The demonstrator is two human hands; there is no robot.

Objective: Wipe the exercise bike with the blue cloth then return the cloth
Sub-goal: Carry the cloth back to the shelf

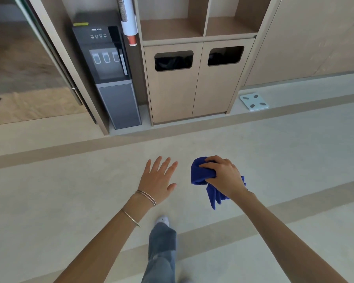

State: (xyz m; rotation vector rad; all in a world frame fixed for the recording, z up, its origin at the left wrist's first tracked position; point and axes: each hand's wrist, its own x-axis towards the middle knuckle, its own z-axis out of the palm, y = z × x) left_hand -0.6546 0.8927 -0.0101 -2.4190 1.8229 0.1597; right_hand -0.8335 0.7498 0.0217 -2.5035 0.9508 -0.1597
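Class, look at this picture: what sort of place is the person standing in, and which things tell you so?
Probably a gym or fitness-room service corner. A water dispenser stands in built-in cabinets, two bin openings sit beside it, and a body scale lies on the floor.

blue cloth (200, 173) partly hidden by right hand (223, 176)

Pale floor with darker bands

The floor (70, 180) carries a water dispenser (110, 78) in a wooden alcove, a cabinet (192, 88) just beside it, a white scale (253, 101) farther right, and one shoe (163, 220).
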